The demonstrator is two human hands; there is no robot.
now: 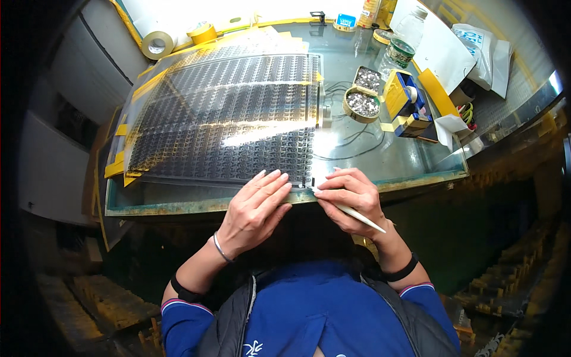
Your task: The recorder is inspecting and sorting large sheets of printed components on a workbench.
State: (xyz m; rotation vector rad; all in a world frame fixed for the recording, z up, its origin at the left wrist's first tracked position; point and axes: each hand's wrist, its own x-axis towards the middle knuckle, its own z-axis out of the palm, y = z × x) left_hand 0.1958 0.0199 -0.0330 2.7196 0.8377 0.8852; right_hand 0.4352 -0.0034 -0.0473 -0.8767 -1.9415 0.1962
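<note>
A clear film sheet point(220, 119) printed with dense rows of small dark patterns lies on the glass tabletop, with other sheets under it. My left hand point(254, 208) rests at its near edge, fingers stretched out and pressed flat. Close to the sheet's near right corner, my right hand point(352, 201) is closed around a slim white pen-like tool point(363, 218). The tool's tapered end points back toward my right wrist; its other end is hidden by the fingers, near the sheet's corner.
Right of the sheet stand an open tin point(363, 103) of small pieces, a blue tape dispenser point(410, 107) and a clear plastic bottle point(410, 30). Tape rolls point(158, 44) sit at the far left. The glass table's front edge point(196, 208) runs just before my hands.
</note>
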